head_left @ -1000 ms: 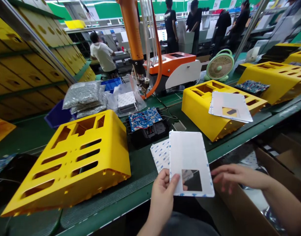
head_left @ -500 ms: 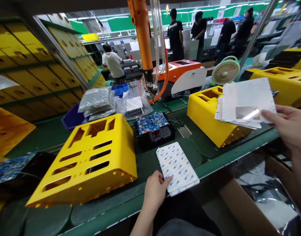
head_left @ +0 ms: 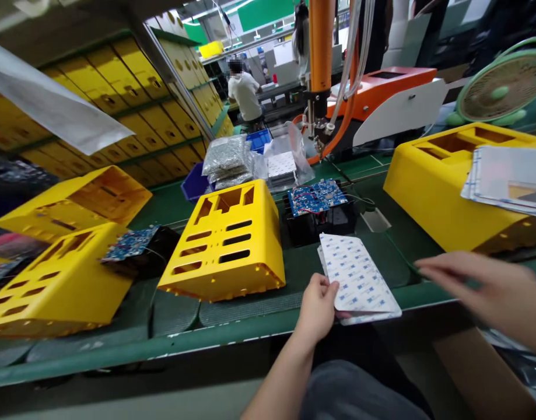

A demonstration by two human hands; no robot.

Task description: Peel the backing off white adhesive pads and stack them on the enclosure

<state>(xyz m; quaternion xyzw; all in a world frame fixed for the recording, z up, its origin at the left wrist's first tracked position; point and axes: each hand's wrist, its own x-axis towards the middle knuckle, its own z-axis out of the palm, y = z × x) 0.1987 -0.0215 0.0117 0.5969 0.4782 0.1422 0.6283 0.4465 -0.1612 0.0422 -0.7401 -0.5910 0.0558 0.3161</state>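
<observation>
My left hand (head_left: pixel 318 306) pinches the lower left side of a small stack of adhesive sheets (head_left: pixel 359 274), white with blue printed marks. The stack sits over the front edge of the bench, its sheets slightly fanned at the left. To the right, my right hand (head_left: pixel 482 291) hovers near the bench edge, a little blurred, fingers stretched out with nothing visible in them. Beyond it, pale film-faced sheets (head_left: pixel 499 175) rest on a yellow housing (head_left: pixel 429 186). Behind the stack lies a blue circuit board (head_left: pixel 318 198) on a black base.
Another slotted yellow housing (head_left: pixel 233 239) stands left of my left hand, with more housings (head_left: pixel 62 286) farther left. Silvery bags (head_left: pixel 228 157) and a blue bin (head_left: pixel 195 184) sit behind. An orange tool (head_left: pixel 320 52) hangs overhead. A green fan (head_left: pixel 504 87) stands at the back right.
The pale sheets have left my right hand and now lie on the right yellow housing. That hand has moved down and left towards the adhesive stack. The view has turned left.
</observation>
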